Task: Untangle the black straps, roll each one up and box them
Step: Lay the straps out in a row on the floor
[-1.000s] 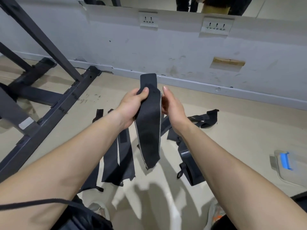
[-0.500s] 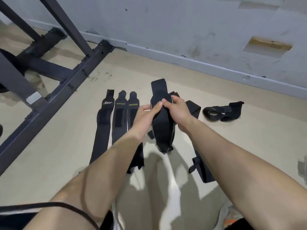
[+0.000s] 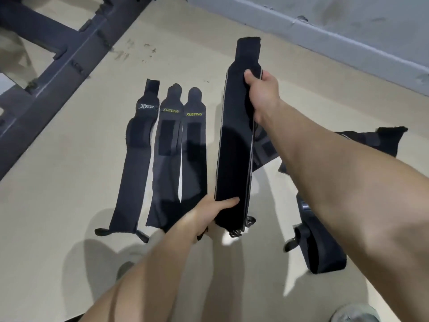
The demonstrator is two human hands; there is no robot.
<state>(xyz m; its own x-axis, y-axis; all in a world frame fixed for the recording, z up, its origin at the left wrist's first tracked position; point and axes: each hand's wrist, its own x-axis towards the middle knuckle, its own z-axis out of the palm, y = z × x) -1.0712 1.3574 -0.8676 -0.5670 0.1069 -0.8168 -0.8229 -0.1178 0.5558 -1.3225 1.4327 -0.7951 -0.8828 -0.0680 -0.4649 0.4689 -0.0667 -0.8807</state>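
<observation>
half a second ago both my hands were bunched together near the top of the long strap (image 3: 234, 140) and it hung down from them; now they have parted and the strap is pulled out straight between them. my right hand (image 3: 262, 94) is clenched round its upper part, thumb over the front, with a short tab of strap standing out beyond the grip. my left hand (image 3: 209, 212) grasps the lower end, thumb laid across the front face, fingers hidden behind. i cannot tell whether the strap touches the floor (image 3: 69, 182) or sits just above it. a pale line runs along each long edge.

left of the long strap, three straps lie flat on the floor side by side, roughly parallel to it: the nearer xueying strap (image 3: 193, 156) just beside it, then the farther xueying strap (image 3: 166, 159), then the xtep strap (image 3: 134, 163) farthest left, slightly apart. right of the long strap, behind my right forearm, the tangled straps (image 3: 371, 140) lie partly hidden. also right of it, nearer to me, lies a folded strap (image 3: 325, 254) with a small loop at its end. well left of the long strap stands a dark metal frame (image 3: 58, 73); beyond its top end runs the grey skirting (image 3: 348, 43).
</observation>
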